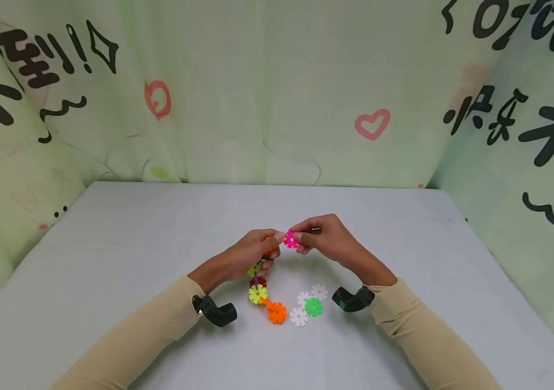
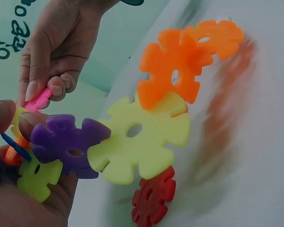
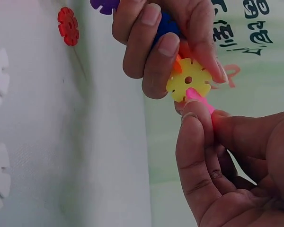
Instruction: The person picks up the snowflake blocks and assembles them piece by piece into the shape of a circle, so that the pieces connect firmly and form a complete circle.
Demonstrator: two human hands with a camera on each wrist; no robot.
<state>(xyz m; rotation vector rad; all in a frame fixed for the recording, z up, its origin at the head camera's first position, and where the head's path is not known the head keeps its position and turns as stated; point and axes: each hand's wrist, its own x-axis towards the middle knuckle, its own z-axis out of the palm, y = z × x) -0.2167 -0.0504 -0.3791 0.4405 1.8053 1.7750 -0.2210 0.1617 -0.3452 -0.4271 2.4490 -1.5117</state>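
Observation:
Near the table's middle my left hand [image 1: 247,253] grips one end of a chain of notched plastic discs. My right hand [image 1: 330,238] pinches a pink disc [image 1: 291,240] between thumb and fingers. In the right wrist view the pink disc's edge meets a yellow disc [image 3: 200,73] at the chain's end; how deeply their slots engage is hidden. A blue disc [image 3: 166,27] shows between the left fingers. From this hand the chain hangs toward the table, with a purple disc [image 2: 64,137], a pale yellow disc [image 2: 156,146] and orange discs [image 2: 163,56].
A red disc [image 3: 68,26] is below the chain, seemingly on the table. Several white discs [image 1: 298,317] and a green disc [image 1: 313,307] lie loose on the white table [image 1: 160,227]. Printed pale green curtains [image 1: 257,108] enclose the back and sides.

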